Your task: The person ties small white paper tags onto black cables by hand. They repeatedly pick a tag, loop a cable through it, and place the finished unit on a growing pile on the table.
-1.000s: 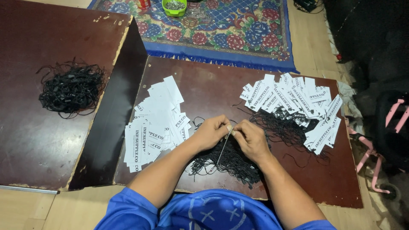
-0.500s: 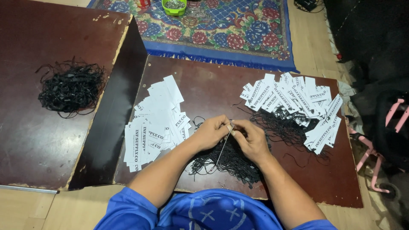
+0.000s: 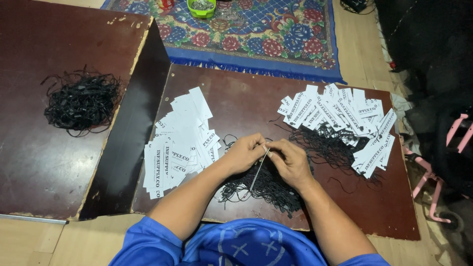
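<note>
Tag (image 3: pixel 258 170) sits edge-on between my hands, pinched at its top where the left hand (image 3: pixel 245 153) and right hand (image 3: pixel 290 162) meet — both closed on it, equally near — its long axis slanting down toward me over the black strings (image 3: pixel 268 189) on the tabletop (image 3: pixel 236 98).

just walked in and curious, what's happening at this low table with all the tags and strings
A person in a blue shirt works at a dark brown board. The left hand and right hand meet over a heap of black strings, pinching a thin tag seen edge-on. A pile of white paper tags lies to the left. More tags with strings attached lie to the right. Another black string bundle sits on the far left board.
</note>
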